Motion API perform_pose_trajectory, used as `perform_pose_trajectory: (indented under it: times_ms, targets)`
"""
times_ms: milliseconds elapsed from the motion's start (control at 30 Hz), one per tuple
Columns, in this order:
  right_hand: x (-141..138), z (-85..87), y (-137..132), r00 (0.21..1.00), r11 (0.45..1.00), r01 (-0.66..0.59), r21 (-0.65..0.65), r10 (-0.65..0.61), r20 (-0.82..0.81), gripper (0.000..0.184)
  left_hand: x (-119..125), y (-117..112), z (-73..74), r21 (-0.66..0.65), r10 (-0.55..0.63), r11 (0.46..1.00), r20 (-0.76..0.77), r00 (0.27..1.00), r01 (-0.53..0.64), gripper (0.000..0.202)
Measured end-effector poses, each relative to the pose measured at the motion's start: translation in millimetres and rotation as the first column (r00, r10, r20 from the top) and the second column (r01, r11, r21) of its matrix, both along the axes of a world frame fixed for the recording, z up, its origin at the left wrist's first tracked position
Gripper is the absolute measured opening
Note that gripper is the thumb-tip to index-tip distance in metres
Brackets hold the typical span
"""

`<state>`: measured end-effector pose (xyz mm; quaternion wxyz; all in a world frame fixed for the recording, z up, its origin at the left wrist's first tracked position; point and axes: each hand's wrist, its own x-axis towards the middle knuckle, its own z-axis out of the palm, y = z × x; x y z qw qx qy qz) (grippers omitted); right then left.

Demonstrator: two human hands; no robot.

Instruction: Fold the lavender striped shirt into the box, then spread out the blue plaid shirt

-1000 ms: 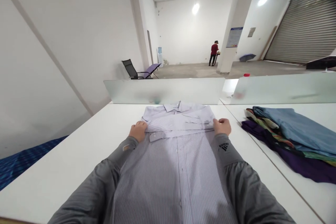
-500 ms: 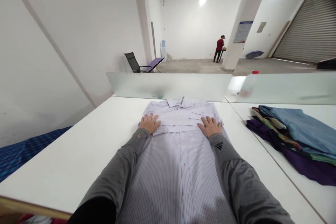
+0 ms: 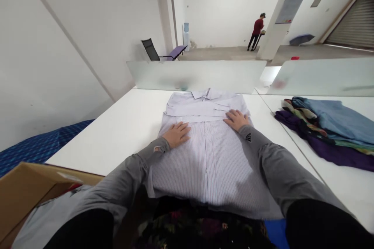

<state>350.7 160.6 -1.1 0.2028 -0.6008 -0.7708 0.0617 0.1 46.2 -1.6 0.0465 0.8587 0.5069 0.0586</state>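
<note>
From the head camera I see one striped shirt [image 3: 204, 151] lying front up on the white table [image 3: 117, 132], collar toward the frosted divider [image 3: 195, 76]. Its sleeves are already folded across the chest, forming a band just below the collar, so I judge the side folds done; the long lower body is not yet folded and its hem hangs over the near table edge. My left hand [image 3: 177, 134] lies flat and open on the shirt's left side, fingers spread, gripping nothing. My right hand [image 3: 237, 119] is likewise open, palm down, pressing the fabric just beneath the sleeve band.

Counting: one shirt under my two hands, both in grey sleeves. To the right, on the adjoining table, sits one pile of clothes [image 3: 324, 128]; I make out roughly three or four garments, blue on top, purple beneath, but cannot count exactly. One cardboard box [image 3: 26, 190] shows at lower left. Far behind, one person in red [image 3: 257, 31] stands near a pillar, and one black chair [image 3: 152, 49] stands by the wall.
</note>
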Motion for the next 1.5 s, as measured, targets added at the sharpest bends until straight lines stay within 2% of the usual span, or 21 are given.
perform_pose_trajectory:
  times_ms: [67,133,233,267,333,433,500,567,633,733,833,933,1000,1100,1200,1333,1433,1500]
  targets:
    - [7,0.2,-24,0.999,0.997,-0.044,-0.064,0.044,-0.001,0.042,-15,-21,-0.8,-0.007,0.000,1.000,-0.010,1.000,0.000,0.050]
    - [23,-1.9,-60,0.994,0.988,-0.107,-0.109,0.108,-0.001,0.044,-31,-49,-1.7,-0.012,-0.024,1.000,-0.017,1.000,0.024,0.050]
    - [66,-8.4,-129,0.973,0.965,-0.231,-0.123,0.231,-0.013,0.049,-58,-106,-6.9,0.017,-0.028,0.999,-0.007,1.000,0.028,0.048]
    - [84,-11.0,-155,0.971,0.965,-0.239,-0.112,0.238,-0.025,0.049,-69,-125,-10.1,0.038,-0.009,0.999,-0.001,1.000,0.009,0.047]
    - [122,-16.3,-205,0.979,0.974,-0.203,-0.097,0.199,-0.051,0.049,-94,-162,-17.5,0.075,0.022,0.997,-0.008,1.000,-0.022,0.049]
    - [167,-21.9,-271,0.997,0.999,-0.029,-0.027,0.027,-0.075,0.046,-132,-200,-26.7,0.146,0.013,0.989,-0.030,0.999,-0.008,0.062]
    - [178,-22.9,-305,0.997,0.998,0.041,0.056,-0.037,-0.063,0.048,-148,-212,-28.4,0.216,-0.004,0.976,-0.043,0.999,0.013,0.071]
    - [174,-22.5,-327,1.000,0.994,0.010,0.111,-0.012,0.013,0.060,-150,-216,-26.9,0.275,-0.017,0.961,-0.078,0.997,0.038,0.078]
    - [159,-22.9,-338,0.988,0.990,-0.044,0.132,0.023,0.153,0.071,-140,-213,-24.8,0.298,-0.060,0.949,-0.149,0.987,0.103,0.080]
    - [132,-27.8,-339,0.942,0.973,-0.089,0.212,0.013,0.337,0.067,-119,-204,-26.0,0.314,-0.179,0.914,-0.255,0.950,0.257,0.072]
    - [110,-35.0,-330,0.935,0.947,-0.180,0.266,0.081,0.344,0.056,-110,-194,-31.8,0.377,-0.299,0.835,-0.300,0.906,0.400,0.057]
    - [94,-38.8,-320,0.938,0.931,-0.256,0.260,0.173,0.302,0.040,-111,-189,-34.4,0.441,-0.377,0.772,-0.261,0.889,0.457,0.045]
    - [85,-39.0,-315,0.935,0.921,-0.287,0.263,0.209,0.288,0.034,-110,-188,-31.3,0.453,-0.404,0.775,-0.181,0.896,0.441,0.042]
    - [76,-37.8,-311,0.934,0.909,-0.317,0.272,0.249,0.256,0.030,-103,-189,-19.7,0.414,-0.385,0.844,0.027,0.922,0.340,0.044]
    - [77,-34.5,-312,0.938,0.904,-0.326,0.277,0.273,0.213,0.030,-98,-193,-4.1,0.321,-0.319,0.919,0.258,0.912,0.230,0.045]
    - [94,-18.8,-324,0.933,0.896,-0.355,0.267,0.324,0.155,0.033,-97,-211,19.0,0.145,-0.285,0.958,0.418,0.862,0.247,0.040]
    - [111,5.0,-339,0.904,0.892,-0.427,0.145,0.422,0.067,0.037,-91,-231,43.6,-0.108,-0.240,0.940,0.467,0.851,0.324,0.037]
    - [120,24.0,-346,0.900,0.899,-0.432,0.073,0.435,-0.022,0.036,-85,-241,63.6,-0.330,-0.172,0.869,0.499,0.849,0.370,0.039]
